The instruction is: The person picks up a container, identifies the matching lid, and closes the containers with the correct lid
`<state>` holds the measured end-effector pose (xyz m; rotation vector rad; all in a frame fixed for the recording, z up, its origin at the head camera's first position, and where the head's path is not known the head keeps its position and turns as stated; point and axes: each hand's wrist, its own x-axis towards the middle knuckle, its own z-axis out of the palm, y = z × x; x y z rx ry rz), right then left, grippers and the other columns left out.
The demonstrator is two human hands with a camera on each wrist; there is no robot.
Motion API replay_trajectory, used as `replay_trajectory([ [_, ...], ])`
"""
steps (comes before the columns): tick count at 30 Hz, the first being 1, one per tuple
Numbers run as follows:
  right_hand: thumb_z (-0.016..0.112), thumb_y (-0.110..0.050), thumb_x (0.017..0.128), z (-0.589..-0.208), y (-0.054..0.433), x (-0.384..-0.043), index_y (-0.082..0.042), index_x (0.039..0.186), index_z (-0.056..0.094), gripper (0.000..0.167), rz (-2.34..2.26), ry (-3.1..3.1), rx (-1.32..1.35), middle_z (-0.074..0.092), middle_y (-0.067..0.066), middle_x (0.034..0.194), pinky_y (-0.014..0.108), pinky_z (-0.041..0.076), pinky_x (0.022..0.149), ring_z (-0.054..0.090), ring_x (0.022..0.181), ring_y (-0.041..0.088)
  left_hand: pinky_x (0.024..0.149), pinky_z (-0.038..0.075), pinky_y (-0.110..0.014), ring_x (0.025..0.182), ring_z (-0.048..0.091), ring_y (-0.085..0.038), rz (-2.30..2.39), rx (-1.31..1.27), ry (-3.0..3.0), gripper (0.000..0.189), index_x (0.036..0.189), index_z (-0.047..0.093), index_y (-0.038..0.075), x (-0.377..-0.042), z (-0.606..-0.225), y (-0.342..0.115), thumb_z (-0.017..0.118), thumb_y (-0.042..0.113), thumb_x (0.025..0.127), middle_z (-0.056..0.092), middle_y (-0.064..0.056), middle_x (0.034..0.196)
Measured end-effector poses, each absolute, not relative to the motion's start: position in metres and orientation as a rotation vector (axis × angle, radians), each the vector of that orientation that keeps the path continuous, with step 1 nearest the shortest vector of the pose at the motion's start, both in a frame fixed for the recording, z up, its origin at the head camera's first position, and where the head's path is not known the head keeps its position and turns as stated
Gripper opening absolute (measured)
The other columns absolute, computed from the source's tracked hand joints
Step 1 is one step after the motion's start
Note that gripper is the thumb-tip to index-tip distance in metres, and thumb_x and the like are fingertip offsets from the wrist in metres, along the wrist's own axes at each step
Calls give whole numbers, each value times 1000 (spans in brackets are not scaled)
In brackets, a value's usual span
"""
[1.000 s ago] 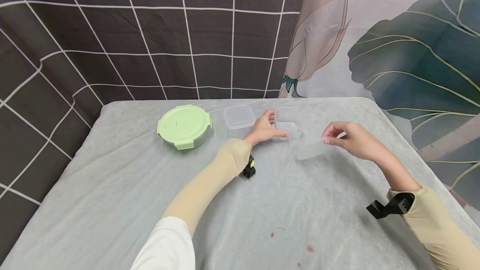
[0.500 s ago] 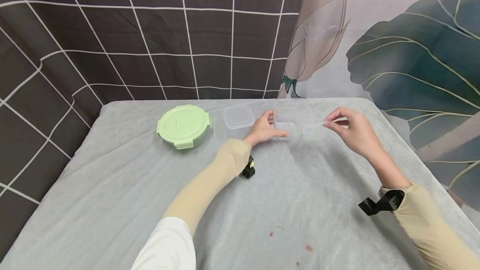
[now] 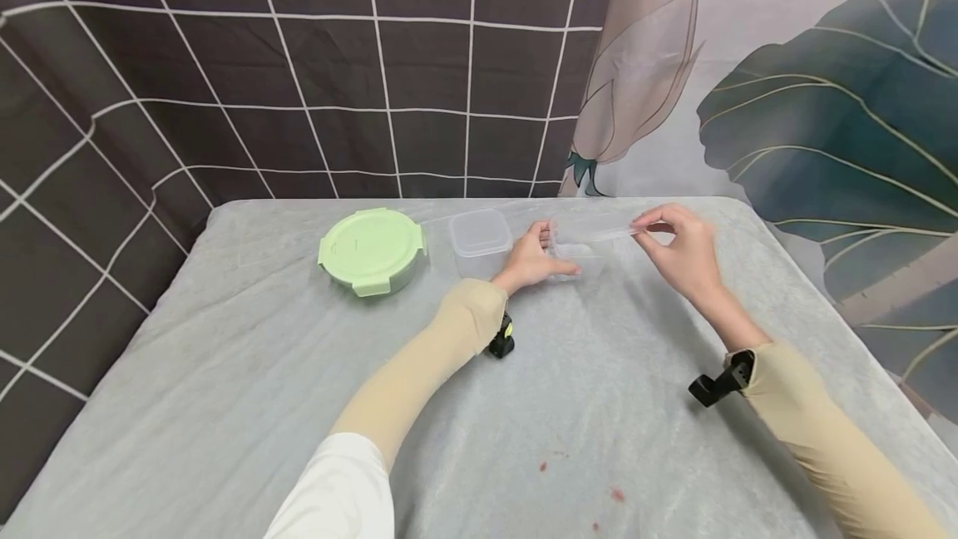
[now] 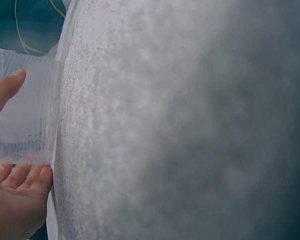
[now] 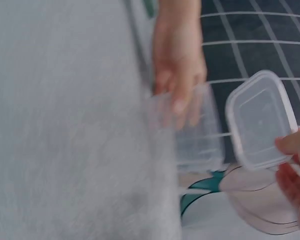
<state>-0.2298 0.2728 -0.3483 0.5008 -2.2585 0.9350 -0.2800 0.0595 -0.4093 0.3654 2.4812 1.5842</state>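
Note:
My left hand (image 3: 530, 260) holds a clear plastic food container (image 3: 589, 263) steady on the table. The left wrist view shows its thumb over one ribbed side of the container (image 4: 30, 107) and its fingers along another. Between thumb and fingertips, my right hand (image 3: 683, 249) pinches one edge of a clear, rounded-corner lid (image 3: 595, 229). This lid is raised and overlaps the container's open top in the head view. From the right wrist, the lid (image 5: 260, 120) appears apart from the container, tilted.
Left of my left hand stands a second clear container with its lid on (image 3: 481, 233). Further left is a round box with a light green clip lid (image 3: 372, 246). A grey cloth covers the table (image 3: 479, 439); a dark gridded curtain (image 3: 314, 65) hangs behind.
My right hand has carried the lid up and to the left, from beside the container to over it. My left hand stays in place on the container.

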Motion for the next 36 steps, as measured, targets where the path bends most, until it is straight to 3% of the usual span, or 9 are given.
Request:
replay_trajectory([
  [19,64,15,73,-379,257,-259,4,78,71,14,1030,-2127,515,70,18,82,0,46,72,51,83,-11,107,43,-28,129,50,-21,1549,379,2517,96,146,32,6,-279,-407,63,87,26,69,48,-9,143],
  [24,61,18,71,-385,260,-257,2,77,71,19,946,-2189,550,70,16,83,0,42,73,56,85,10,108,42,-28,129,50,-21,1540,378,2524,95,145,33,6,-280,-408,63,87,26,69,48,-9,143],
  [28,57,17,71,-389,263,-254,0,77,72,24,869,-2244,586,71,15,85,11,43,73,58,85,26,107,43,-28,129,50,-20,1534,377,2529,94,144,34,7,-281,-409,63,87,27,69,49,-8,142],
  [32,51,17,70,-390,264,-251,-4,76,72,30,813,-2276,588,72,12,85,23,46,68,59,83,25,107,43,-29,129,50,-20,1536,372,2525,93,144,34,7,-281,-410,62,86,27,70,48,-8,142],
  [36,49,16,69,-389,260,-250,-6,76,72,32,777,-2283,573,72,10,85,26,44,65,58,79,23,107,44,-29,129,50,-20,1539,373,2524,93,144,34,7,-282,-411,61,86,26,70,48,-9,142],
])
